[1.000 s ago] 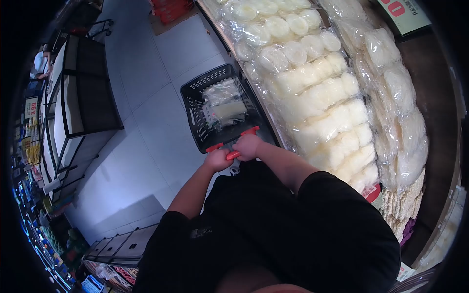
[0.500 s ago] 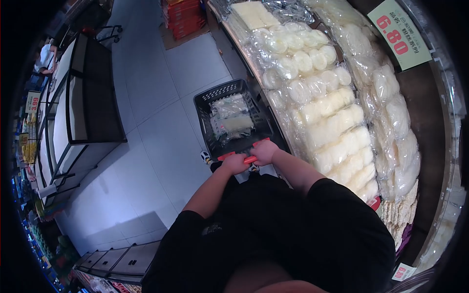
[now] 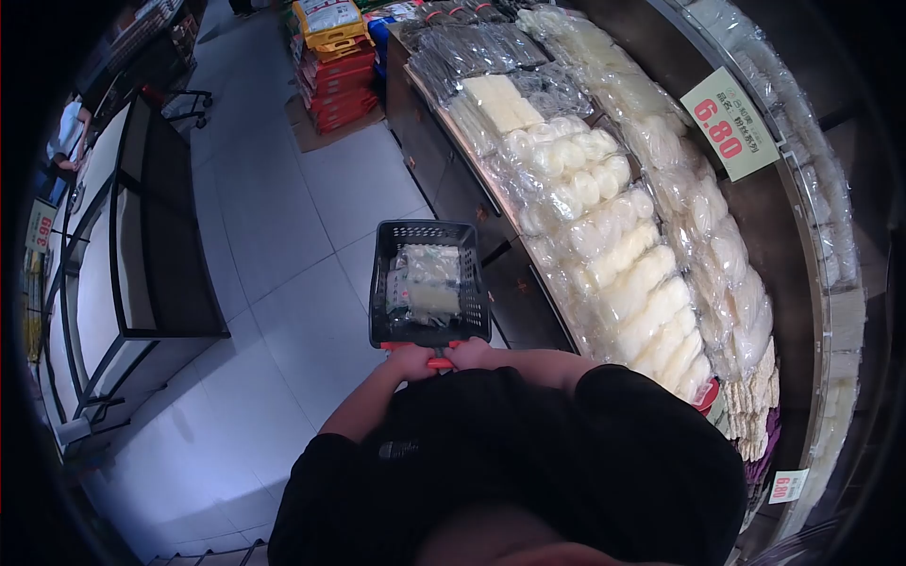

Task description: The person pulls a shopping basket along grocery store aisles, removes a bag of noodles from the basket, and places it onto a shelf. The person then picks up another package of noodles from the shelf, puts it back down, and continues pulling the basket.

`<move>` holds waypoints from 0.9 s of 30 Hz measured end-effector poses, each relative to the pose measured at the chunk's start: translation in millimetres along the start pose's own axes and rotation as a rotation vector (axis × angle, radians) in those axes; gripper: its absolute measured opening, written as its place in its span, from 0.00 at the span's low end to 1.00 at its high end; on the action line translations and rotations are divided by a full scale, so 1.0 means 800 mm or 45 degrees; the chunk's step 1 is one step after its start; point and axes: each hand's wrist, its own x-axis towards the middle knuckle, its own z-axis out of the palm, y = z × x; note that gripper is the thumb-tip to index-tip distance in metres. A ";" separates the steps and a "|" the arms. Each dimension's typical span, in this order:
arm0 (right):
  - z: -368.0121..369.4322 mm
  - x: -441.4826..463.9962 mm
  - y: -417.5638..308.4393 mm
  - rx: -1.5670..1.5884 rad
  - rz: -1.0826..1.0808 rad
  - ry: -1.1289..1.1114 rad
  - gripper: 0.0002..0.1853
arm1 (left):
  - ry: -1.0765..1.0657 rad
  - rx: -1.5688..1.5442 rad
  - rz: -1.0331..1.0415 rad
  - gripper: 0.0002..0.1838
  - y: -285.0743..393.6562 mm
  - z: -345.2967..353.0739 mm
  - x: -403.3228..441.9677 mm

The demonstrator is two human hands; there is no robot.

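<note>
A black perforated shopping basket [image 3: 429, 232] is in front of my body, apparently as a cart; its lower part is hidden. My left hand [image 3: 411, 362] is wrapped around the red handle [image 3: 440, 363] at its near side. Close beside it, my right hand [image 3: 469, 355] grips the same handle. Inside the basket lie clear plastic packages [image 3: 435, 301] with pale contents, one of them yellowish. What they contain is too small to make out.
Along the right runs a display stand [image 3: 514, 283] with bagged pale noodles [image 3: 628, 259] and a 6.80 price sign [image 3: 729, 123]. Red boxes [image 3: 340, 90] are stacked ahead. A black-framed white counter [image 3: 142, 274] flanks the tiled aisle [image 3: 293, 274]. A person [image 3: 68, 132] is at far left.
The basket and both hands have come closer to my body, and the basket now points straighter ahead. The view has shifted, showing more of the stacked boxes. Both hands stay on the handle.
</note>
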 end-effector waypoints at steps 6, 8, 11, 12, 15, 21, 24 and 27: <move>-0.023 0.026 -0.006 0.107 0.061 -0.081 0.21 | 0.047 0.009 0.062 0.22 -0.034 -0.006 0.007; -0.025 0.034 0.001 0.117 0.051 -0.052 0.21 | 0.095 0.042 0.071 0.21 -0.044 -0.004 0.015; -0.046 0.026 -0.003 0.131 0.030 0.009 0.21 | 0.140 0.065 0.049 0.20 -0.045 -0.025 0.013; -0.054 0.021 -0.005 0.152 0.017 0.027 0.21 | 0.132 0.068 0.032 0.19 -0.043 -0.035 0.011; -0.060 0.037 -0.002 0.276 -0.009 0.099 0.22 | 0.000 0.126 -0.008 0.20 -0.057 -0.063 0.018; -0.071 0.076 0.005 0.370 -0.161 0.011 0.21 | -0.106 0.176 -0.033 0.20 -0.091 -0.068 0.031; -0.061 0.112 0.025 0.384 -0.248 0.017 0.22 | -0.156 0.196 -0.073 0.22 -0.093 -0.075 0.040; -0.067 0.121 0.044 0.442 -0.287 0.068 0.23 | -0.220 0.137 -0.019 0.24 -0.108 -0.088 0.061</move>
